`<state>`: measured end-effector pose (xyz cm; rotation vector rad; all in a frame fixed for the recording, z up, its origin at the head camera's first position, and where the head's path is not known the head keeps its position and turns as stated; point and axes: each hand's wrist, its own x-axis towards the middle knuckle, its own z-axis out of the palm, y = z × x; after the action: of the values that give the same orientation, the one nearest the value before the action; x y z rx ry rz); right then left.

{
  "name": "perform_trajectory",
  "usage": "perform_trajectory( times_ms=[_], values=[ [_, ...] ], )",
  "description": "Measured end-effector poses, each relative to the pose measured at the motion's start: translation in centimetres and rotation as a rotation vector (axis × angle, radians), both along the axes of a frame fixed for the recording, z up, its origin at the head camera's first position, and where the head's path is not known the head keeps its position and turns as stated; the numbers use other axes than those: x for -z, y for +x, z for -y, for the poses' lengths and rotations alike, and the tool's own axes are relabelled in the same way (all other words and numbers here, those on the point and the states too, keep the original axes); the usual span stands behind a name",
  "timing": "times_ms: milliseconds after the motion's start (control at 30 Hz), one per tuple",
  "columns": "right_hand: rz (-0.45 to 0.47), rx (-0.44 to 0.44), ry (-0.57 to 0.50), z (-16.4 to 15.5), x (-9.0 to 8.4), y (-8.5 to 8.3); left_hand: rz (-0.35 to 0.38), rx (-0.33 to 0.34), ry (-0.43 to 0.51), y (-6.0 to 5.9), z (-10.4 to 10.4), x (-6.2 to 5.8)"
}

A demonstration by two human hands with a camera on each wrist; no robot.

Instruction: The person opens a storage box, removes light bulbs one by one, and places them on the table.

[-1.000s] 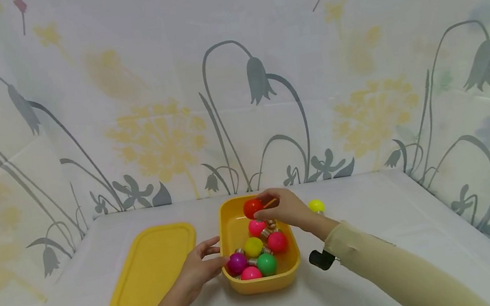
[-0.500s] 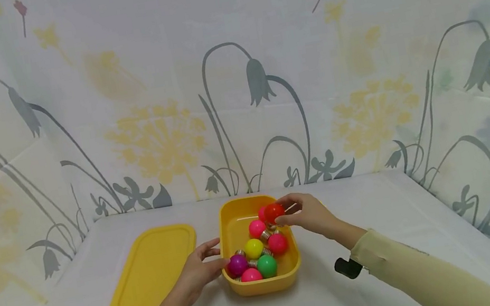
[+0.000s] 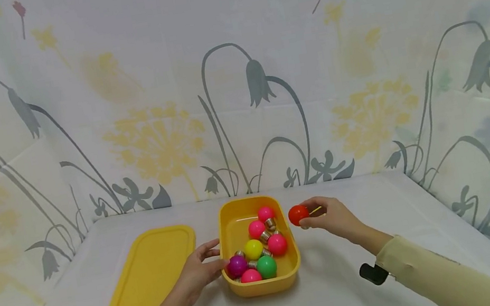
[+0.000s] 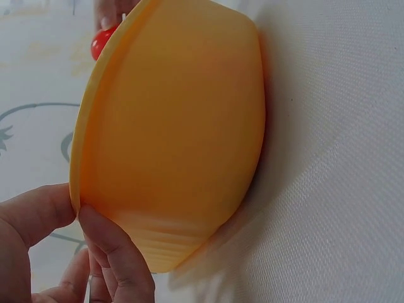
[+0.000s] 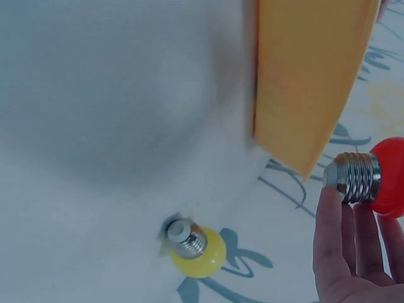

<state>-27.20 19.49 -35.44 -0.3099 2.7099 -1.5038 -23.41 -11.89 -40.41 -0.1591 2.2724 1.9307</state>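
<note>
A yellow plastic box (image 3: 227, 230) stands on the white table and holds several coloured bulbs (image 3: 253, 248). My left hand (image 3: 205, 266) is at the box's left near corner; in the left wrist view its thumb and fingers (image 4: 110, 249) pinch the box's rim (image 4: 79, 189). My right hand (image 3: 307, 217) is just right of the box and holds a red bulb (image 3: 298, 214) above the table. The right wrist view shows its metal screw base against the fingers (image 5: 344, 233), beside the red bulb (image 5: 388, 180).
A yellow lid (image 3: 153, 272) lies flat to the left of the box. A yellow bulb (image 5: 197, 251) lies on the table behind my right hand, mostly hidden in the head view. Flowered cloth walls close in the table at the back and sides.
My right hand has carried the red bulb from over the far end of the box out to the right of it. The left hand and box have stayed put.
</note>
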Motion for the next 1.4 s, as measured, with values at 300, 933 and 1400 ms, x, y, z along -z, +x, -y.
perform_trajectory(
  times_ms=[300,933,1400],
  values=[
    [-0.028,0.074,0.040,-2.4,0.9,-0.5,-0.012,0.006,0.004,0.0,-0.1,0.0],
    [0.004,0.181,0.086,-6.4,2.8,-3.1,-0.006,-0.004,0.014,0.0,-0.1,0.0],
    [0.020,0.248,0.216,-8.2,4.5,-5.0,-0.009,-0.007,0.015,0.0,-0.2,0.2]
  ],
)
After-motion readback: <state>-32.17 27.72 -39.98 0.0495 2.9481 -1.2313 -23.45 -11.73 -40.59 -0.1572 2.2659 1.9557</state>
